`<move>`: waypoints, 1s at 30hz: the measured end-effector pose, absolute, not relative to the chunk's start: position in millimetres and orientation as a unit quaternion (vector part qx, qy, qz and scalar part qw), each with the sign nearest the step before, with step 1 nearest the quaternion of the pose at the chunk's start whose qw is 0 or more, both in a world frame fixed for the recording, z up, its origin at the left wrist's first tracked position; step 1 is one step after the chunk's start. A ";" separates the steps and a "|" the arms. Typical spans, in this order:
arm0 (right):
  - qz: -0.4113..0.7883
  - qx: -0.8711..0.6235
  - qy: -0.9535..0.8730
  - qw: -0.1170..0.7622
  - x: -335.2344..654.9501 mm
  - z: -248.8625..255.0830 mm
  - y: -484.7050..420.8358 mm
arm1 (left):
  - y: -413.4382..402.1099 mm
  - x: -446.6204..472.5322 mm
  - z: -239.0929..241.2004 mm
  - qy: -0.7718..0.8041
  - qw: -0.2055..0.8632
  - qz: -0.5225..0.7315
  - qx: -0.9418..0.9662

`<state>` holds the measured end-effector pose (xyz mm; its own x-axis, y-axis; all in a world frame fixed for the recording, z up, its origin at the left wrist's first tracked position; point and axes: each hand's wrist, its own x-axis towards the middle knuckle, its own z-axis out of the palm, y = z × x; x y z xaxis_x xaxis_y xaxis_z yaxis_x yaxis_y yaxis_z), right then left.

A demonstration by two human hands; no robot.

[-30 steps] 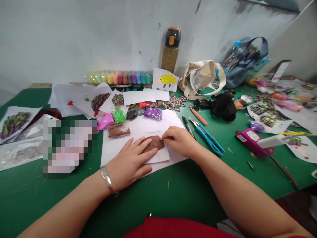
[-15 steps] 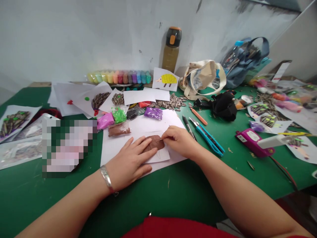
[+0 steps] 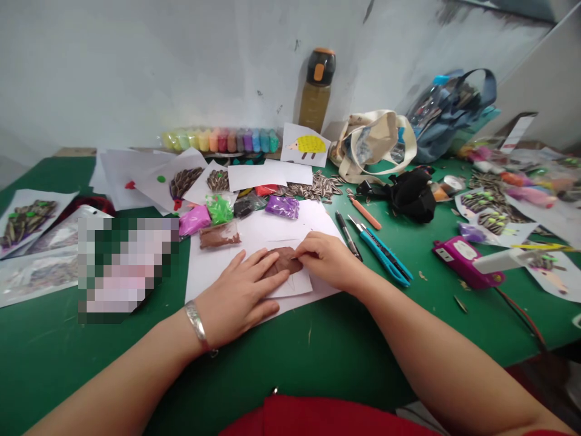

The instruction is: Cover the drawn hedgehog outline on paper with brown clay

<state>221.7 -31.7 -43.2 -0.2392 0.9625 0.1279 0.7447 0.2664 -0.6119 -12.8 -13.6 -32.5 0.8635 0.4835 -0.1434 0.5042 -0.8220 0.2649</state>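
A flat patch of brown modelling clay (image 3: 285, 260) lies on a small white card (image 3: 297, 284), which rests on a larger white sheet (image 3: 204, 272). My left hand (image 3: 240, 290) is spread flat over the card, its fingertips on the clay's left part. At the clay's right edge, my right hand (image 3: 320, 257) has thumb and forefinger pinched together. Whatever is between them is too small to make out. Pencil lines show on the card below the clay. Behind my left hand is a bag of brown clay (image 3: 220, 235).
Bags of purple (image 3: 282, 207), green (image 3: 219, 209) and pink clay (image 3: 194, 220) lie beyond. Sunflower seeds (image 3: 320, 186) are heaped behind. To the right are a black pen (image 3: 347, 235), a blue utility knife (image 3: 385, 257) and a magenta glue gun (image 3: 467, 261). A bottle (image 3: 315, 91) stands against the wall.
The view has shifted very slightly. Both hands keep almost the same place on the card, my right fingers still pinched at the clay's edge.
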 end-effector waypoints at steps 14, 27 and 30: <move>0.220 -0.549 -0.767 0.246 222.1 -41.6 -33.1 | -13.6 -11.9 -33.4 0.257 0.146 -0.034 0.955; 0.236 -0.545 -0.767 0.241 225.0 -38.0 -33.6 | -13.3 -13.2 -33.5 0.259 0.148 -0.021 0.954; 0.241 -0.543 -0.772 0.228 225.7 -36.7 -34.4 | -13.5 -13.5 -33.0 0.257 0.148 -0.026 0.955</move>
<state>225.7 -34.4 -36.7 -0.3074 0.9473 0.0902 0.7279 0.2952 -0.6188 -13.5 -13.5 -33.0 0.8666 0.4826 -0.1268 0.4984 -0.8240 0.2697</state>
